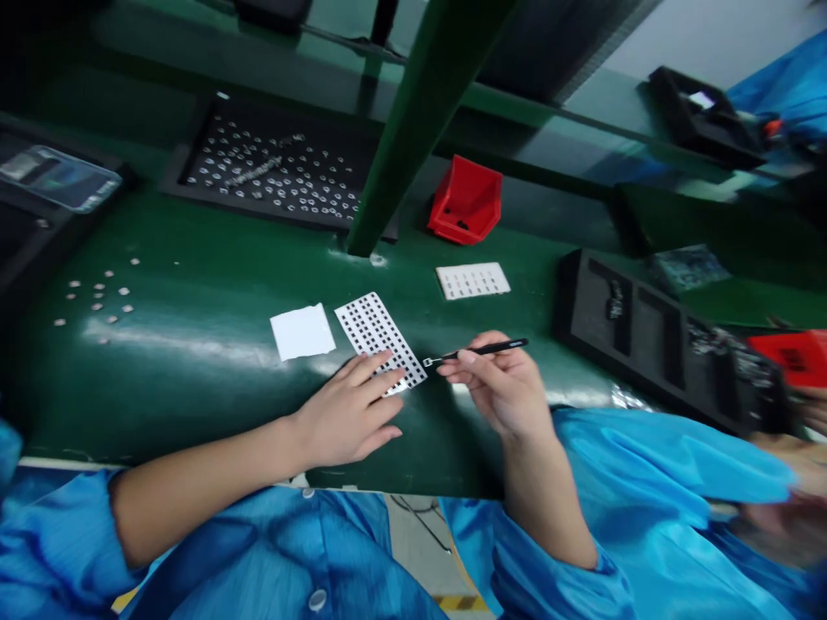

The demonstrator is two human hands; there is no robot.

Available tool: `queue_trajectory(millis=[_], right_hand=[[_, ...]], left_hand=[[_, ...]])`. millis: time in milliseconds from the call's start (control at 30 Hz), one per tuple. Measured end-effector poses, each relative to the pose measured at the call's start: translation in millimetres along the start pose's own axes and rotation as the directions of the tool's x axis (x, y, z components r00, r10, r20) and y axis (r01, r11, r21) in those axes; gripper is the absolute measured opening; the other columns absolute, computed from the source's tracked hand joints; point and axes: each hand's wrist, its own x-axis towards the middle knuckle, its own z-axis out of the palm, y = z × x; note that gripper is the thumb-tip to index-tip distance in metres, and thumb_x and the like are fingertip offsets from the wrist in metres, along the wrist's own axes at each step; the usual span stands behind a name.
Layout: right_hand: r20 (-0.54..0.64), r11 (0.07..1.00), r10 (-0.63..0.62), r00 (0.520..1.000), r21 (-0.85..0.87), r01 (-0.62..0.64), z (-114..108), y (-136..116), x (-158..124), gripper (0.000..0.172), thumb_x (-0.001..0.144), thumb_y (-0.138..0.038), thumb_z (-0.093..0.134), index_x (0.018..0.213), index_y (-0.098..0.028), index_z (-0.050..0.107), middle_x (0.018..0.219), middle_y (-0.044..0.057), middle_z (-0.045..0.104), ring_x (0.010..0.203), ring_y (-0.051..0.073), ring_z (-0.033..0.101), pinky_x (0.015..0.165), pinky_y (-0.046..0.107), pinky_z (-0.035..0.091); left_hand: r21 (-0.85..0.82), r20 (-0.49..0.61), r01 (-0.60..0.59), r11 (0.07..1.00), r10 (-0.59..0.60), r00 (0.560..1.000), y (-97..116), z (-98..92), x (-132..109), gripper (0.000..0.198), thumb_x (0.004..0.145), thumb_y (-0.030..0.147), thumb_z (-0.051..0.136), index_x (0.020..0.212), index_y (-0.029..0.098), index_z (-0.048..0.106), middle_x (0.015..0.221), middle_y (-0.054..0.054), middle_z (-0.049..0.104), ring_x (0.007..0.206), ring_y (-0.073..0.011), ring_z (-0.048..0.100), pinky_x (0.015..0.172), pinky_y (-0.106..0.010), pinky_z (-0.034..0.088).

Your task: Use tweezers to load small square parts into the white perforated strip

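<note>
My left hand (pixel 352 409) lies flat with fingers spread on the near end of a white sheet of small black squares (pixel 376 331). Just right of that sheet, my right hand (pixel 507 383) is closed around black tweezers (pixel 497 347). A small pale, square-looking piece (pixel 427 362) shows at the tweezers' tip, beside the sheet's right edge; its exact kind is too small to tell. To the left of the sheet rests a blank white square (pixel 302 332).
Small metal parts fill a black tray (pixel 277 211) at the back. A green post (pixel 419 129) rises beside it. Beyond my hands are a red bin (pixel 469 202) and a white card (pixel 473 281). At right, a black foam tray (pixel 620 319) lies near a person in blue (pixel 646 482).
</note>
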Motion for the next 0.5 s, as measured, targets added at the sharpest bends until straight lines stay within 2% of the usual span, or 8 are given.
queue_trajectory(millis=[133, 200, 233, 267, 333, 400, 433, 500], right_hand=[[-0.031, 0.988, -0.134, 0.990, 0.074, 0.136, 36, -26, 22, 0.042, 0.067, -0.039, 0.109, 0.090, -0.030, 0.075, 0.069, -0.003, 0.081, 0.064, 0.022, 0.084, 0.058, 0.026, 0.070], [0.025, 0.981, -0.164, 0.986, 0.110, 0.160, 55, -30, 33, 0.039, 0.069, -0.037, 0.109, 0.087, -0.030, 0.076, 0.068, 0.000, 0.080, 0.063, 0.021, 0.084, 0.061, 0.025, 0.070], [0.063, 0.980, -0.161, 0.985, 0.131, 0.151, 64, -28, 37, 0.038, 0.070, -0.037, 0.109, 0.087, -0.030, 0.076, 0.068, 0.001, 0.080, 0.063, 0.021, 0.084, 0.063, 0.025, 0.070], [0.102, 0.981, -0.145, 0.984, 0.144, 0.130, 70, -25, 40, 0.038, 0.070, -0.038, 0.108, 0.086, -0.029, 0.076, 0.069, 0.002, 0.081, 0.064, 0.021, 0.084, 0.066, 0.025, 0.071], [0.181, 0.987, -0.092, 0.979, 0.144, 0.066, 79, -15, 43, 0.040, 0.070, -0.041, 0.108, 0.089, -0.029, 0.075, 0.071, 0.003, 0.082, 0.067, 0.022, 0.085, 0.068, 0.025, 0.072], [0.235, 0.994, -0.040, 0.971, 0.109, 0.014, 80, -4, 41, 0.043, 0.070, -0.046, 0.108, 0.091, -0.028, 0.074, 0.073, 0.003, 0.084, 0.070, 0.023, 0.087, 0.066, 0.023, 0.072], [0.250, 0.996, -0.019, 0.968, 0.092, -0.004, 80, 0, 40, 0.045, 0.071, -0.048, 0.108, 0.092, -0.028, 0.074, 0.074, 0.004, 0.084, 0.071, 0.024, 0.087, 0.065, 0.022, 0.072], [0.265, 0.997, 0.012, 0.964, 0.076, -0.033, 78, 5, 37, 0.046, 0.071, -0.050, 0.107, 0.092, -0.028, 0.072, 0.073, 0.004, 0.084, 0.071, 0.025, 0.088, 0.064, 0.022, 0.072]], left_hand=[[-0.029, -0.068, 0.035, 0.999, -0.036, 0.997, 3, -24.4, -10, 0.029, 0.111, 0.037, 0.059, 0.121, 0.017, 0.078, 0.147, -0.014, 0.075, 0.151, -0.0334, 0.059, 0.126, -0.049, 0.054], [-0.030, -0.154, 0.141, 0.990, -0.144, 0.977, -8, -43.5, -24, 0.030, 0.112, 0.037, 0.059, 0.125, 0.017, 0.078, 0.137, -0.013, 0.079, 0.141, -0.0301, 0.064, 0.122, -0.046, 0.056], [-0.019, -0.213, 0.215, 0.976, -0.214, 0.953, -18, -55.4, -35, 0.030, 0.112, 0.037, 0.059, 0.126, 0.017, 0.077, 0.133, -0.013, 0.080, 0.136, -0.0293, 0.067, 0.119, -0.045, 0.057], [0.006, -0.277, 0.309, 0.951, -0.295, 0.915, -29, -69.1, -49, 0.030, 0.111, 0.037, 0.060, 0.125, 0.017, 0.077, 0.128, -0.013, 0.081, 0.130, -0.0289, 0.069, 0.116, -0.046, 0.058], [0.091, -0.393, 0.544, 0.834, -0.472, 0.789, -56, -99.9, -84, 0.027, 0.111, 0.035, 0.061, 0.122, 0.018, 0.078, 0.121, -0.013, 0.082, 0.119, -0.0287, 0.071, 0.111, -0.048, 0.058], [0.205, -0.501, 0.799, 0.565, -0.641, 0.582, -83, -129.8, -121, 0.029, 0.110, 0.035, 0.058, 0.117, 0.018, 0.080, 0.119, -0.014, 0.082, 0.116, -0.0321, 0.070, 0.113, -0.054, 0.054], [0.212, -0.525, 0.848, 0.486, -0.675, 0.518, -96, -142.1, -138, 0.031, 0.108, 0.032, 0.056, 0.115, 0.015, 0.081, 0.117, -0.018, 0.081, 0.114, -0.0351, 0.070, 0.112, -0.058, 0.052], [0.213, -0.534, 0.891, 0.400, -0.716, 0.449, -115, -158.8, -164, 0.030, 0.104, 0.028, 0.057, 0.110, 0.013, 0.082, 0.114, -0.021, 0.079, 0.111, -0.0376, 0.069, 0.109, -0.060, 0.052]])
